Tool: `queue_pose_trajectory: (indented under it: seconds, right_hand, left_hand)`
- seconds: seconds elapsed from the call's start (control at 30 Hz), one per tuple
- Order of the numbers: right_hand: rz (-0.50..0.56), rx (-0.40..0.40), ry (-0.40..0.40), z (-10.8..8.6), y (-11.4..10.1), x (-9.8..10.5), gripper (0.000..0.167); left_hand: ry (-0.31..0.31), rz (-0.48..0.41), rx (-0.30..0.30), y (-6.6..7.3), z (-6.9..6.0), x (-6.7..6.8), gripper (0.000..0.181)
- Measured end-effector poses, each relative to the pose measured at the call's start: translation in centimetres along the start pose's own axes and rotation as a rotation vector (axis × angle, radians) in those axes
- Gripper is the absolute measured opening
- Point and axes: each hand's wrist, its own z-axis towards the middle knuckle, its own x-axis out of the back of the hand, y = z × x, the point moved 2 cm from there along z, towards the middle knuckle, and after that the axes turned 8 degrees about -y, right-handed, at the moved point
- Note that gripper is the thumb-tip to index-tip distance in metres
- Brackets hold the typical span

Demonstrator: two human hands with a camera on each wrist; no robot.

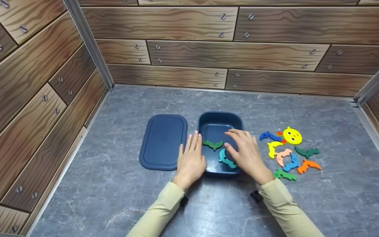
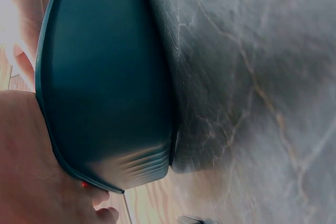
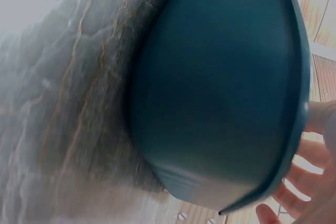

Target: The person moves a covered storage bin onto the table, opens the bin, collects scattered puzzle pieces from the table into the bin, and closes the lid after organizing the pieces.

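A dark blue rectangular box [image 1: 216, 129] stands uncovered in front of me. Inside it lie a green curved piece [image 1: 213, 145] and a teal curved piece [image 1: 223, 158]. My left hand [image 1: 191, 163] lies along the box's left rim, its fingers straight and pointing away from me. Over the right rim hovers my right hand [image 1: 246, 154], fingers spread and slightly bent, with nothing visible in its grasp; it partly covers the teal piece. Both wrist views show the box's outer wall [image 2: 105, 72] close up, with fingers [image 3: 304, 177] by the rim in the right one.
A flat blue lid [image 1: 164, 141] lies left of the box. To the right are several loose colourful pieces, among them a yellow round face [image 1: 292, 136], an orange piece [image 1: 309, 166] and a green piece [image 1: 285, 175]. Wood-patterned walls [image 1: 189, 24] enclose the grey marbled surface.
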Motion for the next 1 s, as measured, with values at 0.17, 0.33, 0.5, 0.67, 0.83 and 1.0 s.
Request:
queue_pose_trajectory:
  seconds: [0.17,0.33,0.5,0.67,0.83,1.0]
  right_hand:
    - [-0.005,-0.039,-0.001,-0.5,0.5,0.7,0.036]
    - [-0.012,-0.065,0.007,-0.8,1.1,1.5,0.036]
    - [-0.004,-0.084,0.018,-1.1,1.8,2.3,0.037]
    - [-0.013,-0.083,0.031,-1.3,2.5,2.8,0.036]
    - [-0.028,-0.087,0.044,-1.6,3.3,3.3,0.035]
    - [-0.060,-0.088,0.071,-1.7,4.5,3.8,0.035]
  left_hand:
    - [0.001,0.001,0.000,0.0,0.0,-0.1,0.069]
    - [-0.002,-0.004,-0.003,0.0,-0.1,-0.1,0.070]
    - [-0.006,-0.004,-0.002,0.0,-0.1,0.0,0.070]
    - [-0.008,0.000,-0.001,0.0,0.0,-0.1,0.069]
    - [-0.004,-0.003,-0.002,0.0,0.0,-0.1,0.069]
    - [0.001,-0.007,0.001,0.0,-0.1,0.0,0.068]
